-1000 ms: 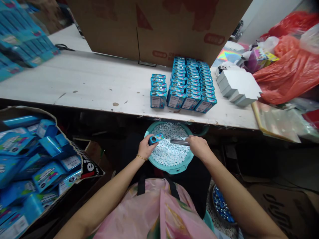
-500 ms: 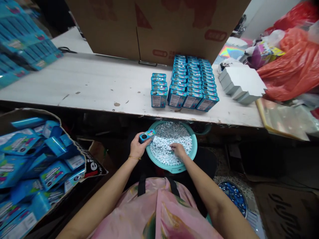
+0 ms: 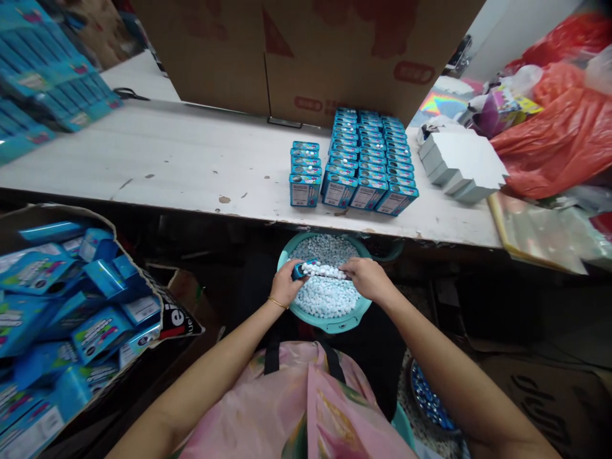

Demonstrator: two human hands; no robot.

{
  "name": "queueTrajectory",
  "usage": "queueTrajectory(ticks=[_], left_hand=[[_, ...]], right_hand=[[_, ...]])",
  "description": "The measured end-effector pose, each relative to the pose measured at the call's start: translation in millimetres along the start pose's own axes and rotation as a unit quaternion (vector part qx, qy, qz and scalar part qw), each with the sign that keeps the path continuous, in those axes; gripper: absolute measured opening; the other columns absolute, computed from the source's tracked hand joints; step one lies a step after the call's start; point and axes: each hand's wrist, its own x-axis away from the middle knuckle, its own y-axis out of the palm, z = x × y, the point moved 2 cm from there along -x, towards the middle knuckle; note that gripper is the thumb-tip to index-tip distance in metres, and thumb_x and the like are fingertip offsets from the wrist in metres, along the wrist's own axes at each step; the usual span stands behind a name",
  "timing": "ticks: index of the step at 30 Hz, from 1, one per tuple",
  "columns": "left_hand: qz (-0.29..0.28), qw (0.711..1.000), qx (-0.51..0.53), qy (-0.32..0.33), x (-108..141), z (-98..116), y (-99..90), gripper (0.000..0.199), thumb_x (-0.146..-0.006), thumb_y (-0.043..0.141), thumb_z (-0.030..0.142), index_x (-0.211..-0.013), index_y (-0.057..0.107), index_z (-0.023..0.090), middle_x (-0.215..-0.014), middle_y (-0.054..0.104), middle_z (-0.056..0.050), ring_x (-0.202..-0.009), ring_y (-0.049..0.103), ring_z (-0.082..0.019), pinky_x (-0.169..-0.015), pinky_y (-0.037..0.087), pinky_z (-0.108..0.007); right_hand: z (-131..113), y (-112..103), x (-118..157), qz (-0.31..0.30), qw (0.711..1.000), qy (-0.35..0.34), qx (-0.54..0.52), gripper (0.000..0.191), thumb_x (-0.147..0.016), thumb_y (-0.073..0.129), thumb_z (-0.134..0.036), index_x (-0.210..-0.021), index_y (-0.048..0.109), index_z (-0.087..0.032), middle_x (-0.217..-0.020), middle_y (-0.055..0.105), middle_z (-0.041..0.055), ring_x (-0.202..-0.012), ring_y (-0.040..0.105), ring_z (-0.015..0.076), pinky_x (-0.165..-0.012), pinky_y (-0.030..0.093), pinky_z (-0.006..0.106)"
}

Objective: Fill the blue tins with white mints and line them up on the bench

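Observation:
My left hand [image 3: 285, 285] grips a small blue box [image 3: 299, 271] over the left part of a teal basin [image 3: 343, 324]. White pellets [image 3: 327, 299] fill much of the basin. From the right, my right hand [image 3: 367, 277] is closed on the end of a narrow scoop [image 3: 329, 272], which is heaped with white pellets. The scoop's left end meets the blue box; its shape is mostly hidden under the pellets. Rows of blue boxes [image 3: 368, 159] stand on the white table [image 3: 201, 159], with a shorter row [image 3: 305, 185] to their left.
At the left is a large bag of blue boxes [image 3: 102, 335], with stacked blue packs [image 3: 57, 76] behind. A cardboard carton [image 3: 306, 57] stands at the table's back. White card pieces [image 3: 463, 162] and red plastic bags [image 3: 554, 140] lie at the right. A bowl of blue items [image 3: 430, 395] sits below.
My right hand has risen out of the pellets, bringing up the loaded scoop. My left hand has moved right and slightly down, and the blue box has turned toward the scoop.

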Motion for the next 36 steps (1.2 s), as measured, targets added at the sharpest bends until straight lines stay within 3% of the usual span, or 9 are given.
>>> queueTrajectory(ticks=[4, 10, 15, 18, 21, 24, 27, 31, 36], left_hand=[[-0.016, 1.000, -0.016, 0.015, 2.7, 2.2, 8.2, 0.038, -0.065, 0.061, 0.025, -0.102, 0.054, 0.019, -0.101, 0.059, -0.004, -0.095, 0.054, -0.019, -0.085, 0.043, -0.033], [-0.014, 1.000, -0.016, 0.016, 2.6, 0.3, 12.5, 0.040, -0.063, 0.063, 0.024, -0.101, 0.054, 0.018, -0.100, 0.059, -0.005, -0.095, 0.054, -0.020, -0.086, 0.042, -0.035], [-0.010, 1.000, 0.010, -0.009, 2.3, 0.6, 7.2, 0.038, -0.064, 0.062, 0.027, -0.100, 0.054, 0.019, -0.097, 0.060, -0.004, -0.090, 0.056, -0.019, -0.083, 0.043, -0.033], [0.013, 0.999, 0.030, -0.036, 2.3, -1.8, -4.3, 0.039, -0.064, 0.062, 0.031, -0.101, 0.054, 0.019, -0.093, 0.060, -0.003, -0.084, 0.057, -0.017, -0.079, 0.045, -0.031], [0.047, 0.996, 0.041, -0.063, 1.4, -3.3, -17.2, 0.040, -0.064, 0.062, 0.035, -0.100, 0.055, 0.018, -0.090, 0.061, -0.002, -0.078, 0.057, -0.016, -0.074, 0.045, -0.028], [0.074, 0.993, 0.053, -0.081, 0.0, -0.8, -28.0, 0.043, -0.063, 0.063, 0.038, -0.099, 0.055, 0.017, -0.087, 0.061, -0.002, -0.076, 0.057, -0.015, -0.072, 0.045, -0.027], [0.089, 0.990, 0.053, -0.091, -0.3, 2.4, -36.9, 0.044, -0.062, 0.063, 0.039, -0.098, 0.055, 0.016, -0.086, 0.061, -0.002, -0.076, 0.057, -0.015, -0.072, 0.045, -0.027], [0.100, 0.990, 0.049, -0.090, 1.2, 0.6, -46.8, 0.044, -0.061, 0.064, 0.040, -0.097, 0.055, 0.016, -0.086, 0.061, -0.002, -0.077, 0.057, -0.016, -0.074, 0.045, -0.029], [0.114, 0.988, 0.053, -0.093, 0.4, -6.2, -50.2, 0.045, -0.061, 0.064, 0.040, -0.098, 0.055, 0.016, -0.087, 0.061, -0.003, -0.080, 0.057, -0.016, -0.076, 0.045, -0.029]], right_hand=[[-25.1, -16.8, -2.0, -0.045, 0.989, 0.018, 0.138, 0.028, -0.072, 0.039, -0.006, -0.082, 0.063, -0.019, -0.088, 0.062, 0.0068, -0.082, 0.057, 0.0169, -0.066, 0.039, 0.024], [-52.3, -23.7, -5.5, -0.031, 0.982, -0.011, 0.186, 0.026, -0.076, 0.037, -0.009, -0.081, 0.061, -0.016, -0.084, 0.061, 0.0105, -0.077, 0.059, 0.0196, -0.064, 0.042, 0.028], [-31.4, -26.2, 3.2, -0.019, 0.980, 0.008, 0.199, 0.026, -0.078, 0.035, -0.011, -0.084, 0.059, -0.018, -0.091, 0.060, 0.0099, -0.082, 0.057, 0.0178, -0.066, 0.041, 0.026], [10.1, -1.1, 6.3, -0.034, 0.976, 0.082, 0.198, 0.029, -0.078, 0.033, -0.010, -0.089, 0.058, -0.020, -0.096, 0.058, 0.0093, -0.085, 0.056, 0.0173, -0.068, 0.041, 0.026], [38.4, 49.4, -1.7, -0.050, 0.978, 0.157, 0.129, 0.031, -0.079, 0.031, -0.009, -0.091, 0.059, -0.017, -0.096, 0.059, 0.0118, -0.089, 0.056, 0.0183, -0.073, 0.040, 0.028], [32.4, 105.1, -21.6, -0.044, 0.985, 0.161, 0.043, 0.031, -0.080, 0.032, -0.010, -0.094, 0.059, -0.016, -0.097, 0.060, 0.0107, -0.093, 0.054, 0.0174, -0.076, 0.039, 0.027], [12.8, 143.4, -42.2, -0.032, 0.988, 0.151, -0.008, 0.032, -0.081, 0.033, -0.014, -0.102, 0.056, -0.020, -0.101, 0.060, 0.0074, -0.093, 0.054, 0.0152, -0.076, 0.040, 0.025], [10.5, 157.3, -51.9, -0.010, 0.987, 0.137, -0.084, 0.030, -0.080, 0.037, -0.016, -0.100, 0.059, -0.019, -0.101, 0.062, 0.0050, -0.093, 0.054, 0.0140, -0.077, 0.040, 0.024], [37.5, 135.4, -35.1, 0.016, 0.980, 0.115, -0.158, 0.030, -0.077, 0.038, -0.016, -0.097, 0.061, -0.016, -0.089, 0.065, 0.0030, -0.082, 0.057, 0.0130, -0.073, 0.042, 0.024]])
